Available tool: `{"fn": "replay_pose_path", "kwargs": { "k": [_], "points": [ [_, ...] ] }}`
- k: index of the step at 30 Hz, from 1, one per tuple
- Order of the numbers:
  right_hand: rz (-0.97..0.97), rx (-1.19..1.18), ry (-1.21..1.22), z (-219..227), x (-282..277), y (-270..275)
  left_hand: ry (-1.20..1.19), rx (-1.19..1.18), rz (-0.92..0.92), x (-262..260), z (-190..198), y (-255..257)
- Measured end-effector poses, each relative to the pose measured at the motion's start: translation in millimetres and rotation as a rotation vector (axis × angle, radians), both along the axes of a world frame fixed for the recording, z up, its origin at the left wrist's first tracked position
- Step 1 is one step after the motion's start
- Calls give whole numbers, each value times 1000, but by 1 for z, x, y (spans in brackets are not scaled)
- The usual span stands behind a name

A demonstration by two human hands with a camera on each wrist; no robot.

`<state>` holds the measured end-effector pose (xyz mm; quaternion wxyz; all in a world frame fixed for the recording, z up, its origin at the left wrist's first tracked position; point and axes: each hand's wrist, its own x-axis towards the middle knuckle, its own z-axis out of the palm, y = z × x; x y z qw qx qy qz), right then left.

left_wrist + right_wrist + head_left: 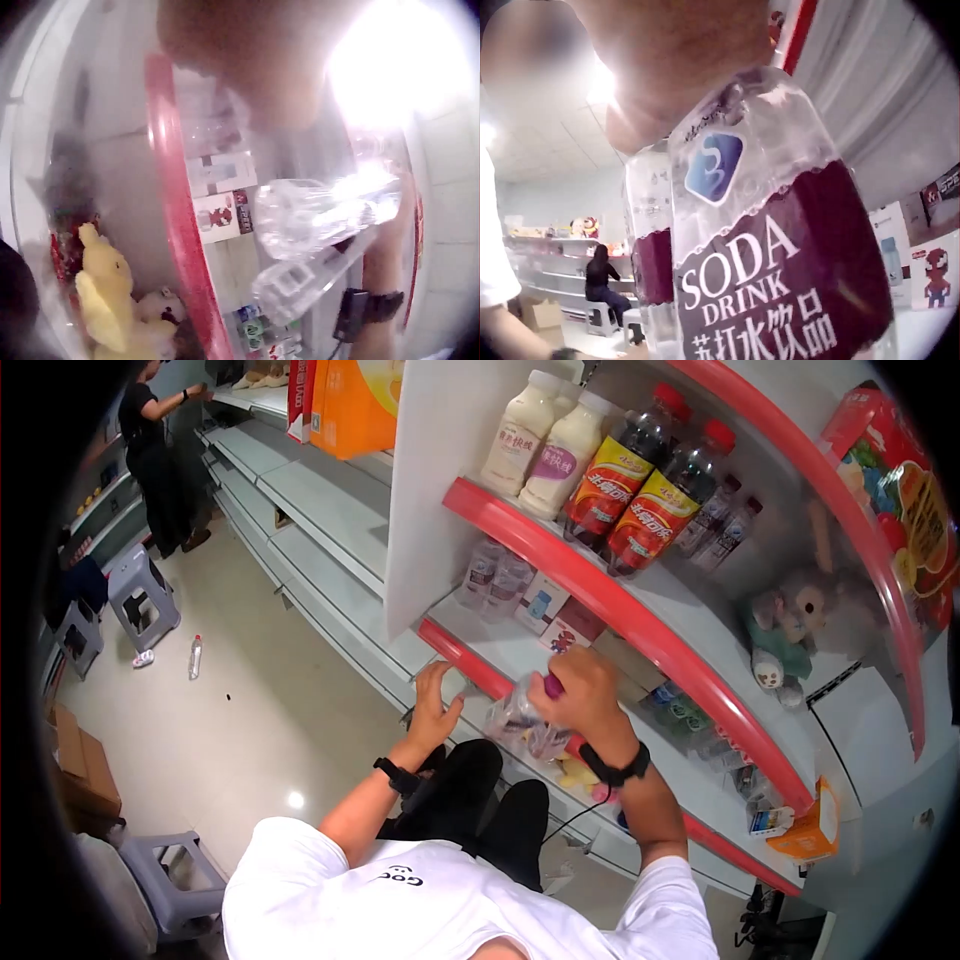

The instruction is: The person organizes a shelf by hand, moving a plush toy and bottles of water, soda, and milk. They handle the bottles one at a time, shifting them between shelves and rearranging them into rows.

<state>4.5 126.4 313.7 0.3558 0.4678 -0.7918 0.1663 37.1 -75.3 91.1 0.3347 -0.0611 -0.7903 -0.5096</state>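
Note:
My right hand (588, 695) grips two clear plastic bottles (518, 718) by their tops, a purple cap (553, 685) showing at the fingers. Up close in the right wrist view, the front soda bottle (780, 247) has a dark purple "SODA DRINK" label, with a second soda bottle (651, 247) behind it. The left wrist view shows their bases pointing toward the shelf boxes. My left hand (432, 710) is held apart to the left of the bottles, fingers loosely bent and holding nothing; it appears blurred at the top of the left wrist view.
On the upper red-edged shelf (560, 528) stand milk drinks (555, 460) and cola bottles (640, 490). Below are clear bottles (495, 575), small boxes (555, 615) and a yellow plush toy (105, 292). A grey stool (175, 880) stands behind left; another person (155, 460) is farther off.

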Motion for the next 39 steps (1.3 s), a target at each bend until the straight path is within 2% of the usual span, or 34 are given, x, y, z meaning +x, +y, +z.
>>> {"fn": "replay_pose_path", "kwargs": {
  "k": [3,6,9,11,16,17,19,24,29,31,35,39],
  "points": [
    [-19,18,-8,-9,-43,-13,-54,74,-39,-1,23,8],
    [-158,-22,-61,-15,-80,-22,-8,120,-71,-14,24,23],
    [-351,78,-226,-12,-100,-33,12,65,-110,-28,25,34],
    [-400,85,-286,-12,-113,-37,14,38,-140,-37,20,43],
    [-259,2,-325,-15,-142,-38,-121,-99,-174,-60,17,55],
    [-138,-108,-291,-27,-157,-39,-135,-113,-176,-68,14,56],
    [-44,-190,-294,-39,-172,-36,-169,-173,-162,-76,17,59],
    [-44,-306,-303,-57,-189,-27,-186,-422,-60,-98,13,70],
    [-65,-373,-293,-67,-185,-7,-204,-492,-5,-107,-2,76],
    [-106,-307,-329,-70,-180,4,-192,-489,14,-107,-5,78],
    [-212,-6,-524,-73,-153,52,-133,-512,67,-106,-9,81],
    [-324,180,-640,-48,-123,69,-72,-513,107,-109,-14,82]
  ]
}}
